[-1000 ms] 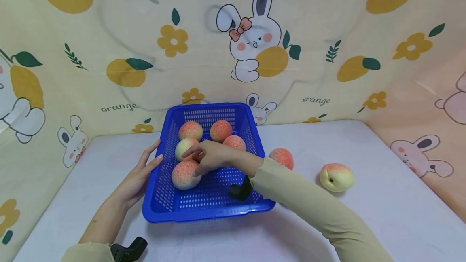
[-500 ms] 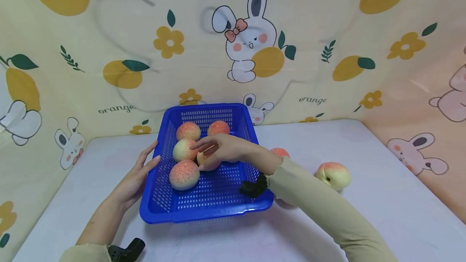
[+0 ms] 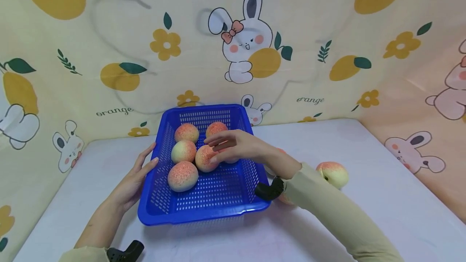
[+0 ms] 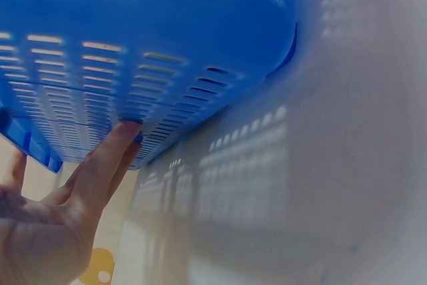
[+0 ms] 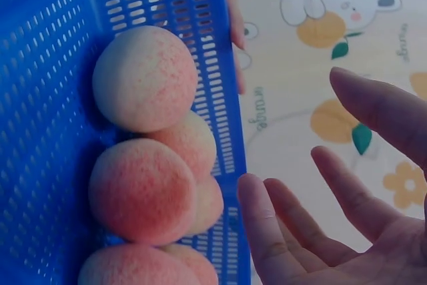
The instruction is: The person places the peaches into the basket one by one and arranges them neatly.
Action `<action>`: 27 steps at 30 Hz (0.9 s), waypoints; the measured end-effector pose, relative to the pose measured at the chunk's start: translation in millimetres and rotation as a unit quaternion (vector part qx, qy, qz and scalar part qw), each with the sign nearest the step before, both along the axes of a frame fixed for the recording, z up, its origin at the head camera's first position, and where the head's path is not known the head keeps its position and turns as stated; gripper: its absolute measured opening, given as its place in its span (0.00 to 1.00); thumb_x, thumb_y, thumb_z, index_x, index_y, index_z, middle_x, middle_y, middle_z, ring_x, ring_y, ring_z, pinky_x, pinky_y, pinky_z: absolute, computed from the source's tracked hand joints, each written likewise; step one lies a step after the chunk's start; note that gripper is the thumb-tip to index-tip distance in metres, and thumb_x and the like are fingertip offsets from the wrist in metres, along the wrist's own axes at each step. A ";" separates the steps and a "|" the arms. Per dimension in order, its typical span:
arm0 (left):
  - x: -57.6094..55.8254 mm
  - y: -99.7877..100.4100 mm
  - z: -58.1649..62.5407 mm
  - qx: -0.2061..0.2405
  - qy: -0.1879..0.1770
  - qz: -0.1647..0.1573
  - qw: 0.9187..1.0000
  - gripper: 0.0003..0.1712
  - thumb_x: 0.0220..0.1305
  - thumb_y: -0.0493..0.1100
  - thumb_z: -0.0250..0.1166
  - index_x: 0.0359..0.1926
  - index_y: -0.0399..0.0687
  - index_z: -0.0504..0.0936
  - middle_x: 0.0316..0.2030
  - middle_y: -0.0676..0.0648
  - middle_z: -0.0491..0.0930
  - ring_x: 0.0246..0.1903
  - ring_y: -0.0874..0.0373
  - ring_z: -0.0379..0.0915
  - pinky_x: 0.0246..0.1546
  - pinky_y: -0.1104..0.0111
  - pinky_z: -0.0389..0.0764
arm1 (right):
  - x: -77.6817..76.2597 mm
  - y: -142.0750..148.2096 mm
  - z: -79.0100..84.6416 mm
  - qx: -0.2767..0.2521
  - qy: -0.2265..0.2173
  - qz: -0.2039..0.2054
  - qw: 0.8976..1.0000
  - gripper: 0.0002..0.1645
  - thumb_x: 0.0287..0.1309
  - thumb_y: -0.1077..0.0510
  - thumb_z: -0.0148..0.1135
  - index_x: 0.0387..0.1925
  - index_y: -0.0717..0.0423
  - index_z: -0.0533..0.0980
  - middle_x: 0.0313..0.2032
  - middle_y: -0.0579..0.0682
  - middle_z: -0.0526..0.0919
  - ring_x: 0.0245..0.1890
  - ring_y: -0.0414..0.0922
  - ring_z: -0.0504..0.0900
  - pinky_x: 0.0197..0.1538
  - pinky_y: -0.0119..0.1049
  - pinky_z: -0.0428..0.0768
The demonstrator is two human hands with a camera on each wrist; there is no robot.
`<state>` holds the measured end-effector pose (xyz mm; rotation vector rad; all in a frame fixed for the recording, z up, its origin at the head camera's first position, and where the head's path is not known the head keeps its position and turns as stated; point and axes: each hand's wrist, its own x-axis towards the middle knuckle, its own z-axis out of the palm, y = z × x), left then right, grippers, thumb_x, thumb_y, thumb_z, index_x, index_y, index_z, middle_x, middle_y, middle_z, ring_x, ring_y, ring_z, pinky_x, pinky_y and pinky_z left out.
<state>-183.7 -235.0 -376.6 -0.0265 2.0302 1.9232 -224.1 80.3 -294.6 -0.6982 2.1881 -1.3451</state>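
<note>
Several pink-and-cream peaches, among them a front-left peach (image 3: 183, 176) and a middle peach (image 3: 206, 159), lie in a blue perforated basket (image 3: 204, 214). My right hand (image 3: 240, 145) hovers over the basket, fingers spread and slightly bent, with its thumb tip at the middle peach's right side in the head view. In the right wrist view, that hand (image 5: 353, 231) holds nothing. It partly hides the peaches at the basket's right. At the left side, my left hand (image 3: 132, 181) touches the rim with straight fingers. The left wrist view shows its fingers (image 4: 107, 161) against the slotted outer wall.
On the white table (image 3: 302, 229), right of the basket, sits a peach (image 3: 335, 174). Other peaches there are mostly hidden by my right forearm. Behind the table hangs a printed backdrop (image 3: 204, 51) with rabbits and oranges. Black wrist mounts (image 3: 269, 189) sit at both cuffs.
My right hand has moved right, away from the middle peach, which now shows more fully beside the front-left one. The left hand has stayed at the basket's left rim.
</note>
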 end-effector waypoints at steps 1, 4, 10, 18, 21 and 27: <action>0.2 -0.1 -0.3 0.000 0.001 -0.001 1.000 0.36 0.72 0.62 0.46 0.72 0.84 0.37 0.72 0.36 0.49 0.54 0.53 0.74 0.51 0.55 0.79 | 0.0 2.8 -0.4 -0.006 -0.001 -0.002 1.000 0.29 0.54 0.53 0.70 0.59 0.45 0.75 0.60 0.52 0.76 0.61 0.47 0.74 0.59 0.43 0.75; 0.4 -0.4 -0.4 -0.005 0.002 0.002 1.000 0.36 0.71 0.62 0.46 0.72 0.84 0.37 0.72 0.36 0.48 0.56 0.52 0.72 0.51 0.54 0.79 | 0.5 10.2 -1.1 -0.023 0.003 -0.004 1.000 0.29 0.55 0.53 0.68 0.59 0.47 0.74 0.60 0.52 0.76 0.61 0.50 0.74 0.58 0.42 0.76; 0.4 0.7 0.2 -0.010 0.004 0.003 1.000 0.36 0.71 0.62 0.46 0.72 0.83 0.36 0.72 0.37 0.48 0.59 0.48 0.69 0.53 0.53 0.78 | 2.9 26.8 1.4 -0.022 0.027 -0.022 0.999 0.29 0.54 0.51 0.69 0.59 0.47 0.74 0.57 0.47 0.79 0.60 0.47 0.76 0.62 0.46 0.73; 1.1 1.0 0.8 -0.011 0.003 0.002 1.000 0.36 0.71 0.62 0.46 0.72 0.84 0.36 0.73 0.37 0.47 0.59 0.47 0.69 0.53 0.52 0.78 | 4.6 50.7 -3.6 -0.036 0.033 -0.073 0.996 0.27 0.58 0.57 0.65 0.59 0.56 0.73 0.59 0.57 0.77 0.60 0.51 0.75 0.61 0.49 0.74; 0.9 0.9 0.5 -0.012 0.002 0.004 1.000 0.36 0.71 0.62 0.46 0.72 0.84 0.36 0.73 0.37 0.47 0.59 0.47 0.69 0.52 0.52 0.78 | 5.6 58.6 -7.4 -0.036 0.042 -0.098 0.994 0.26 0.59 0.57 0.65 0.59 0.55 0.73 0.59 0.56 0.77 0.60 0.52 0.75 0.60 0.49 0.74; -0.1 1.0 -0.6 -0.013 -0.003 0.007 1.000 0.36 0.71 0.63 0.46 0.71 0.85 0.36 0.73 0.37 0.46 0.59 0.48 0.69 0.52 0.53 0.78 | 8.2 74.3 -15.0 -0.028 0.066 -0.142 0.987 0.27 0.57 0.51 0.67 0.57 0.52 0.74 0.56 0.53 0.78 0.58 0.50 0.76 0.59 0.49 0.75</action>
